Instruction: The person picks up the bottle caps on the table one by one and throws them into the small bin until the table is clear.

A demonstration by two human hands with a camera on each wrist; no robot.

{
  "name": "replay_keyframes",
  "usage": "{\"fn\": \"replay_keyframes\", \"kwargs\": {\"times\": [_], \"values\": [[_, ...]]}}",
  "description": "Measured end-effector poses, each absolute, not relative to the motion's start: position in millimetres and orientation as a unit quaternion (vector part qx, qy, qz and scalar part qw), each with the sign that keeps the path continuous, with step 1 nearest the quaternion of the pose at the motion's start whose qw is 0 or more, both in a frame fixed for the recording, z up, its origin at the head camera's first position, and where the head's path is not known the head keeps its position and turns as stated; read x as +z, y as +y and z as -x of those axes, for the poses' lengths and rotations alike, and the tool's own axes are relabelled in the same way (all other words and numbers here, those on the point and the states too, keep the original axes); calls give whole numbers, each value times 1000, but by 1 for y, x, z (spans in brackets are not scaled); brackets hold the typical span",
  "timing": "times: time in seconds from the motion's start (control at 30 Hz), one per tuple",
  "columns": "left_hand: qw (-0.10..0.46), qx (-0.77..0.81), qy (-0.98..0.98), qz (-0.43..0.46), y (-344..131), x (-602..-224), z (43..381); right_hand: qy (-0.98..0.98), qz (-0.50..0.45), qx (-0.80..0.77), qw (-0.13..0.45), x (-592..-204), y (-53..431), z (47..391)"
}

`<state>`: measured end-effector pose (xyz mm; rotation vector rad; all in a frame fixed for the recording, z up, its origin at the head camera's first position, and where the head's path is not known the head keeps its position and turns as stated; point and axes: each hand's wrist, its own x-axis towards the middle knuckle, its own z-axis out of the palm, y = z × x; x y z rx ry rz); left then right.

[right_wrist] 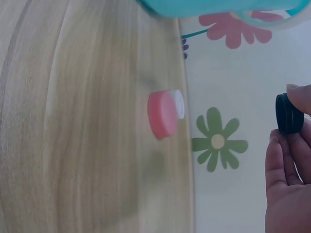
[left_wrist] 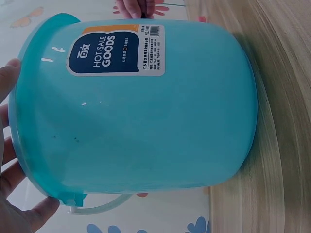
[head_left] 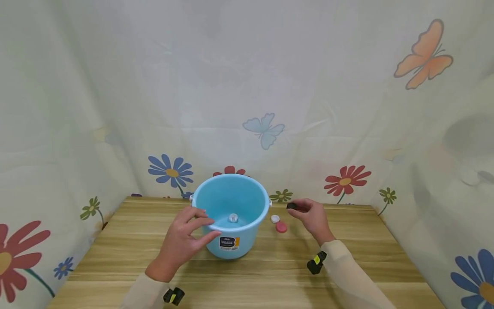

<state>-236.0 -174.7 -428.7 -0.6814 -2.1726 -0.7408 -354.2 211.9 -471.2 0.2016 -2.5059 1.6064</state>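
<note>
A light-blue plastic bucket [head_left: 231, 246] with a printed label stands upright on the table. My left hand [head_left: 185, 238] holds its near left rim, the thumb on the outside and the fingers reaching over the edge. Inside, at the bottom, lies a small clear-and-white cap [head_left: 233, 218]. To the right of the bucket, my right hand [head_left: 312, 216] pinches a black bottle cap [right_wrist: 289, 114] between thumb and fingers, raised above the table. Below and left of that hand, a pink bottle cap [head_left: 281, 227] and a white bottle cap [head_left: 275, 219] sit close together on the wood.
The wood-grain table [head_left: 308, 274] ends against a pale curtain [head_left: 216, 86] printed with flowers and butterflies. A whitish bucket handle [left_wrist: 104, 206] hangs on the bucket's far side. Black camera mounts [head_left: 316, 262] are strapped to both wrists.
</note>
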Motion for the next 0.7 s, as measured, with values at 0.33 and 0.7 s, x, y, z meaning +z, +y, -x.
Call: {"fn": "replay_keyframes", "kwargs": {"times": [0.33,0.7], "values": [[364,-289,-845,264,-175,-428,234,-828,-87,550,73,-456,206,344],[372,-285,-842,268,-174,-428,235,-817,-102,561,80,-431,211,337]]}}
